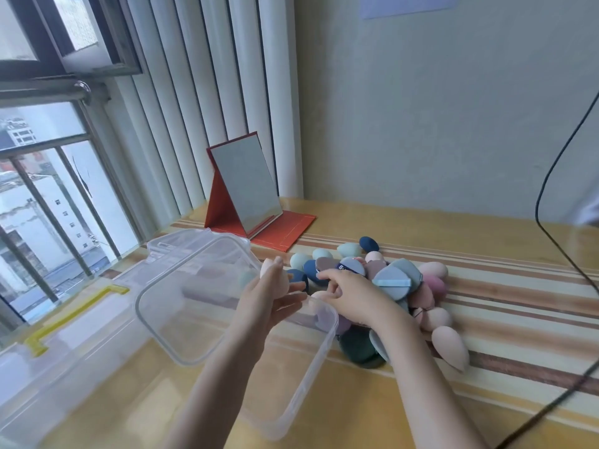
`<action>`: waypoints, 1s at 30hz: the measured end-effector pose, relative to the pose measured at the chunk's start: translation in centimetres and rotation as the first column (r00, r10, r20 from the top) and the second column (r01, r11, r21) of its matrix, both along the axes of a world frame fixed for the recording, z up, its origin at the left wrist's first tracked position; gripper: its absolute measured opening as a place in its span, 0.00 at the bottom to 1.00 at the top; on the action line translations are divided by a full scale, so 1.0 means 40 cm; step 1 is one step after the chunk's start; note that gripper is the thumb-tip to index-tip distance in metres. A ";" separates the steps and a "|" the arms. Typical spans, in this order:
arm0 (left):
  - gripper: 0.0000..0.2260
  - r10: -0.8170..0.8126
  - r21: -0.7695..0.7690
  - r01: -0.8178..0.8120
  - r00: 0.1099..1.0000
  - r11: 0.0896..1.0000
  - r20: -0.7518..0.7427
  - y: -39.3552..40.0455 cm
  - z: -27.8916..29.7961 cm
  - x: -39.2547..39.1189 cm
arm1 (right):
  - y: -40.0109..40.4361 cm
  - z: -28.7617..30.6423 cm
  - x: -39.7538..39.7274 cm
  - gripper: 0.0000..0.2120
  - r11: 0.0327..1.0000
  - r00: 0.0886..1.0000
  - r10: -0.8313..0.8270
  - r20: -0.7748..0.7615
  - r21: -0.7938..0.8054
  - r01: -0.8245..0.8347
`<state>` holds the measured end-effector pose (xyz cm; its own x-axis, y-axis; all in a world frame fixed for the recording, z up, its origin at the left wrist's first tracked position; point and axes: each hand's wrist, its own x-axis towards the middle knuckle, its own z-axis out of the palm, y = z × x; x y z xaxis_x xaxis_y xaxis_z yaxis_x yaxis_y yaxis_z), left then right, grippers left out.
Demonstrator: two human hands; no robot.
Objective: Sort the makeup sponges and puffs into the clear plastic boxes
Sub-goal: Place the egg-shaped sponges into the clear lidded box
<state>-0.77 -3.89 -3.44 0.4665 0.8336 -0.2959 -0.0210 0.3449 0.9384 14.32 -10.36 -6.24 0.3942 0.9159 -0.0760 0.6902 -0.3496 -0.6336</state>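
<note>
A pile of makeup sponges and puffs (pixel 397 281) in blue, teal, pink and beige lies on the striped table, right of centre. My left hand (pixel 272 303) holds a peach sponge (pixel 275 276) over the far corner of the near clear plastic box (pixel 301 393). My right hand (pixel 348 291) reaches into the left side of the pile, with its fingers spread and its index fingertip on the puffs; I see nothing held in it. A second clear box (pixel 181 246) stands behind the first, and blurred pale shapes show through the plastic.
A large clear bin with yellow latches (pixel 77 311) sits at the left by the window. A red folding mirror (pixel 246 186) stands at the back. A black cable (pixel 551 176) hangs down on the right and crosses the table. A beige teardrop sponge (pixel 450 348) lies nearest me.
</note>
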 end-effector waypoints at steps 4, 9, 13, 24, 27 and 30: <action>0.18 0.015 -0.036 -0.010 0.992 0.999 0.125 0.003 -0.009 0.003 | -0.007 0.012 0.001 0.07 0.996 1.000 -0.012 -0.026 0.089 0.015; 0.14 -0.049 -0.133 0.107 0.924 0.985 0.378 -0.002 0.001 -0.005 | -0.015 0.062 0.000 0.05 0.864 0.972 -0.045 -0.232 0.479 0.155; 0.19 -0.198 -0.123 0.298 0.838 0.947 0.509 -0.001 0.009 -0.024 | -0.023 0.099 -0.028 0.07 0.876 0.886 0.183 -0.426 0.480 0.050; 0.19 -0.016 -0.195 0.121 0.884 0.973 0.467 0.007 0.003 -0.023 | -0.085 0.126 0.047 0.03 0.835 0.966 -0.236 -0.101 0.488 0.255; 0.16 -0.134 -0.110 0.200 0.891 0.974 0.433 0.006 0.001 -0.016 | -0.110 0.123 0.068 0.01 0.899 0.966 -0.247 -0.076 0.353 0.257; 0.16 -0.331 0.029 0.345 0.867 0.938 0.371 -0.010 0.000 -0.004 | -0.124 0.095 0.054 0.04 0.937 0.971 -0.225 -0.075 0.256 0.237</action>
